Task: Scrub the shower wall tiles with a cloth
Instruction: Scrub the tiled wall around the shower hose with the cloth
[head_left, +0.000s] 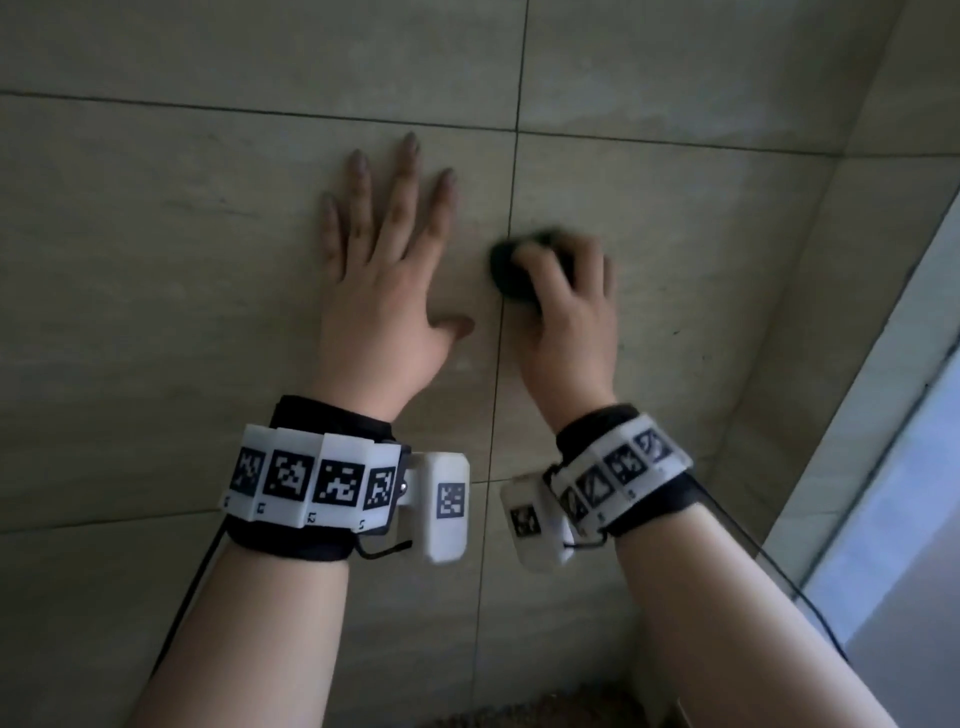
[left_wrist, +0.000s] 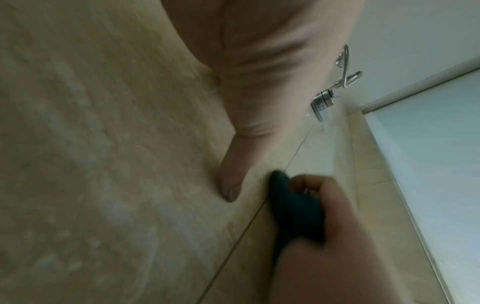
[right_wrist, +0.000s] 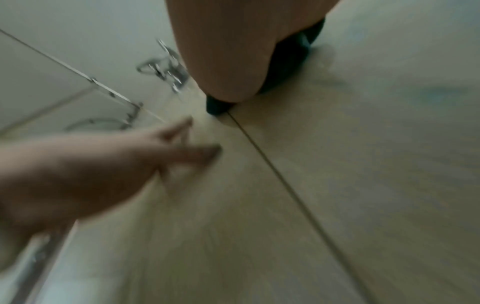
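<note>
A: Two hands on the wall, and only the right hand (head_left: 566, 306) has a grip on anything: its fingers curl round a bunched dark cloth (head_left: 511, 270), pressed to the beige wall tiles (head_left: 156, 260).

B: Where on the tiles?

A: Right at a vertical grout line (head_left: 501, 332), just below where it crosses a horizontal one. The hand is motion-blurred.

B: And the other hand?

A: The left hand (head_left: 384, 291) lies flat on the tile just beside it, fingers straight and spread upward, thumb angled out toward the cloth, holding nothing. Both forearms reach up from below, each wrist in a black strap with white marker blocks.

B: Further out?

A: A chrome shower fitting (left_wrist: 330, 90) higher up, and a pale frosted panel (head_left: 893, 519) at the right.
</note>
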